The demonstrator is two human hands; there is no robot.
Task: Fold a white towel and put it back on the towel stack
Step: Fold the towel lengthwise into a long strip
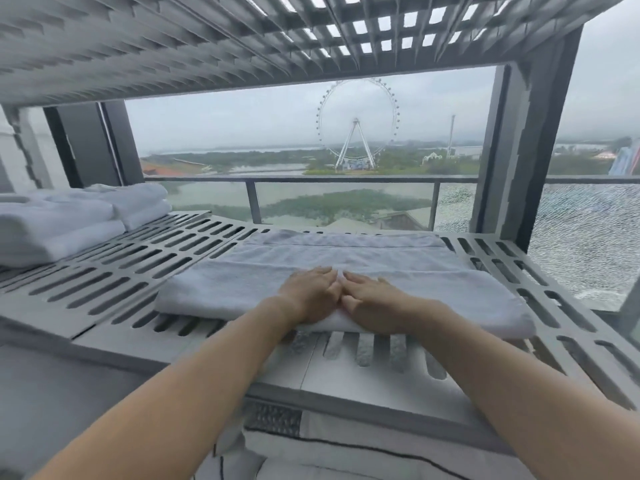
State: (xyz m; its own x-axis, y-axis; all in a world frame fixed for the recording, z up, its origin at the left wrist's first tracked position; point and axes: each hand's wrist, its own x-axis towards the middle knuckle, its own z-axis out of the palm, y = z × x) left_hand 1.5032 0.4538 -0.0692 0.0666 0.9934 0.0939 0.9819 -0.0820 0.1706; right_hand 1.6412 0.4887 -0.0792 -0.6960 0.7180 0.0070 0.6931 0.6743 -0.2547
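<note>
Towel (433, 292): one, white terry cloth, folded into a long flat band across one grey slotted shelf (114, 289). Hands: two. The left hand (311, 292) and right hand (374, 299) press flat on its centre, fingers straight, side by side. Towel stack (62, 226): two soft piles, far left.

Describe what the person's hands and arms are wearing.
Both the left hand and right hand are bare: no gloves, no rings showing. The left forearm and right forearm are uncovered, with no sleeve, watch or bracelet in view.
</note>
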